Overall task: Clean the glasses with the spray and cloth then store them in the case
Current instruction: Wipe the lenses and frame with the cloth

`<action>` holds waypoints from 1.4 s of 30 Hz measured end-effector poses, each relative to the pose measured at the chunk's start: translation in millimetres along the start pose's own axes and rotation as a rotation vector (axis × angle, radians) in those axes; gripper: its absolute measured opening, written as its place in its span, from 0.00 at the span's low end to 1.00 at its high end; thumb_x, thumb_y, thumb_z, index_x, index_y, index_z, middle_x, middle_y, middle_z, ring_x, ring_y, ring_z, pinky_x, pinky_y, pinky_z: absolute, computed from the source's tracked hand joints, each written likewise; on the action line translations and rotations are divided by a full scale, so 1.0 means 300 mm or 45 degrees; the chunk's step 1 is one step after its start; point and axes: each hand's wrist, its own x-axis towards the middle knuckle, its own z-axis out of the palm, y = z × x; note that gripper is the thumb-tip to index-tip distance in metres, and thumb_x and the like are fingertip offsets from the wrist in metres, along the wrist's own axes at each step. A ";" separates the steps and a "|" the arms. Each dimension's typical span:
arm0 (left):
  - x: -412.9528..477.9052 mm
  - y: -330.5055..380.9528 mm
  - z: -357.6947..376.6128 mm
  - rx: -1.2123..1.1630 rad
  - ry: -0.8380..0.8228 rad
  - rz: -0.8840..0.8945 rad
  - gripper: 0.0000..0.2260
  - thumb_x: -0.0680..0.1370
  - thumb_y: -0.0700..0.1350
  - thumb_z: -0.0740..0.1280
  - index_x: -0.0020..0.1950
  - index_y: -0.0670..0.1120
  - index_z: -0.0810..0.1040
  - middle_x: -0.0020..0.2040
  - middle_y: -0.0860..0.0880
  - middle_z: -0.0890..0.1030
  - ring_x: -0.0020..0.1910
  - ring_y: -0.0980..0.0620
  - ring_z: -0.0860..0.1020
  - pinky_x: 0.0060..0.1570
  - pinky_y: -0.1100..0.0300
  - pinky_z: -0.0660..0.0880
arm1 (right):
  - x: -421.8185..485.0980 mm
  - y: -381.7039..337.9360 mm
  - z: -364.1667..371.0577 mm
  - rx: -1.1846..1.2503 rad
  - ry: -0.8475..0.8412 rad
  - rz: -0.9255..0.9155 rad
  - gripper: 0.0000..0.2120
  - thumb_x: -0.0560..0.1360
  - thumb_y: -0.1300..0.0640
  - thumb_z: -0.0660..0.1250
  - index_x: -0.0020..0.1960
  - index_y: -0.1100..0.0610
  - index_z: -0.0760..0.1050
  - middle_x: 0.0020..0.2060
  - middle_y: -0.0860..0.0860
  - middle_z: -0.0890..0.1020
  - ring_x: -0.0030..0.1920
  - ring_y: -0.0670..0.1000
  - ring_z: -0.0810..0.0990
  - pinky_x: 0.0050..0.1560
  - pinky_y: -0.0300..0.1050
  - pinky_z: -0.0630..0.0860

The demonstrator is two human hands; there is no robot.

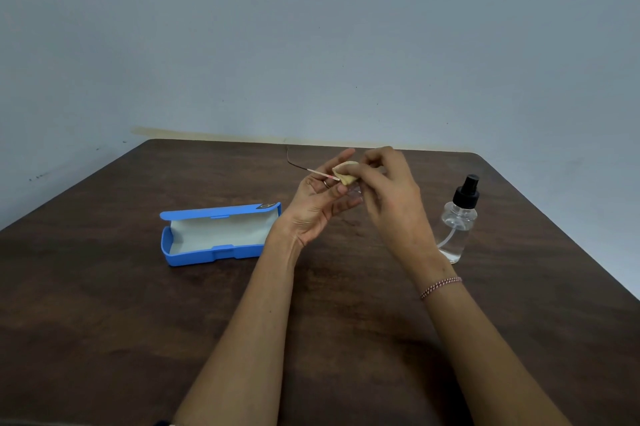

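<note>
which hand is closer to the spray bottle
Right. The right hand, pinching the cloth, is just beside the spray bottle; the left hand, holding the glasses, sits farther off toward the case.

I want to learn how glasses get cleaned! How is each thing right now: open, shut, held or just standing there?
case: open, lying on the table, pale lining showing
spray bottle: standing upright, black top on, no hand on it
glasses: held up off the table, one arm sticking out
cloth: folded, pressed on the glasses
left hand: holds the glasses
right hand: pinches the cloth
</note>
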 end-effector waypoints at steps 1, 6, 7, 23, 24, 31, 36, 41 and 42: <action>0.000 0.000 0.000 -0.001 -0.002 -0.002 0.31 0.57 0.47 0.82 0.59 0.52 0.80 0.53 0.46 0.83 0.50 0.52 0.82 0.42 0.61 0.80 | 0.000 0.002 0.002 -0.010 0.006 0.009 0.16 0.71 0.72 0.65 0.55 0.59 0.80 0.49 0.57 0.74 0.49 0.54 0.74 0.47 0.39 0.72; 0.003 -0.005 -0.001 -0.021 0.006 -0.013 0.29 0.61 0.45 0.81 0.60 0.52 0.79 0.55 0.49 0.83 0.53 0.53 0.82 0.41 0.60 0.80 | 0.003 0.029 0.003 -0.065 0.068 0.174 0.14 0.72 0.70 0.66 0.56 0.61 0.79 0.48 0.56 0.74 0.49 0.53 0.74 0.47 0.41 0.74; 0.004 -0.005 -0.002 -0.014 0.014 -0.005 0.28 0.61 0.45 0.81 0.60 0.53 0.79 0.56 0.50 0.83 0.54 0.54 0.81 0.42 0.61 0.80 | 0.004 0.031 0.004 -0.063 0.075 0.174 0.14 0.73 0.69 0.67 0.57 0.61 0.79 0.46 0.56 0.74 0.48 0.52 0.74 0.45 0.40 0.74; 0.012 0.007 -0.005 -0.216 0.107 0.216 0.20 0.60 0.47 0.81 0.50 0.50 0.84 0.54 0.48 0.82 0.53 0.45 0.82 0.43 0.57 0.81 | 0.005 0.021 0.001 0.107 -0.076 0.069 0.11 0.70 0.69 0.70 0.52 0.62 0.81 0.41 0.54 0.78 0.42 0.51 0.77 0.43 0.39 0.74; 0.012 0.007 -0.003 -0.211 0.098 0.215 0.20 0.60 0.47 0.81 0.50 0.50 0.84 0.54 0.48 0.82 0.53 0.45 0.82 0.44 0.57 0.81 | 0.006 0.024 -0.001 0.084 -0.061 0.090 0.11 0.70 0.68 0.70 0.53 0.62 0.81 0.41 0.55 0.78 0.42 0.51 0.77 0.43 0.40 0.75; 0.018 0.003 0.008 -0.184 0.083 0.197 0.18 0.62 0.46 0.80 0.50 0.50 0.84 0.54 0.48 0.83 0.56 0.51 0.80 0.50 0.61 0.78 | 0.008 0.022 0.002 -0.020 0.044 0.160 0.11 0.74 0.65 0.68 0.57 0.62 0.79 0.42 0.56 0.77 0.43 0.52 0.76 0.41 0.44 0.77; 0.020 0.002 0.002 -0.219 0.101 0.208 0.20 0.61 0.46 0.81 0.50 0.48 0.84 0.55 0.46 0.83 0.57 0.46 0.80 0.51 0.61 0.79 | 0.007 0.026 0.005 -0.026 0.039 0.186 0.09 0.73 0.64 0.70 0.53 0.63 0.80 0.41 0.55 0.77 0.40 0.51 0.76 0.40 0.40 0.75; 0.016 0.008 0.007 -0.246 0.125 0.234 0.20 0.60 0.48 0.81 0.50 0.50 0.83 0.55 0.48 0.83 0.54 0.46 0.81 0.46 0.59 0.80 | 0.005 0.021 0.009 0.005 0.020 0.164 0.08 0.72 0.65 0.71 0.51 0.63 0.81 0.40 0.55 0.77 0.41 0.51 0.77 0.41 0.39 0.74; 0.014 0.008 0.008 -0.234 0.132 0.223 0.19 0.60 0.49 0.81 0.50 0.51 0.83 0.55 0.49 0.83 0.54 0.48 0.81 0.45 0.58 0.80 | 0.004 0.018 0.010 0.007 0.016 0.154 0.09 0.72 0.65 0.70 0.52 0.63 0.81 0.40 0.55 0.77 0.41 0.52 0.77 0.41 0.39 0.74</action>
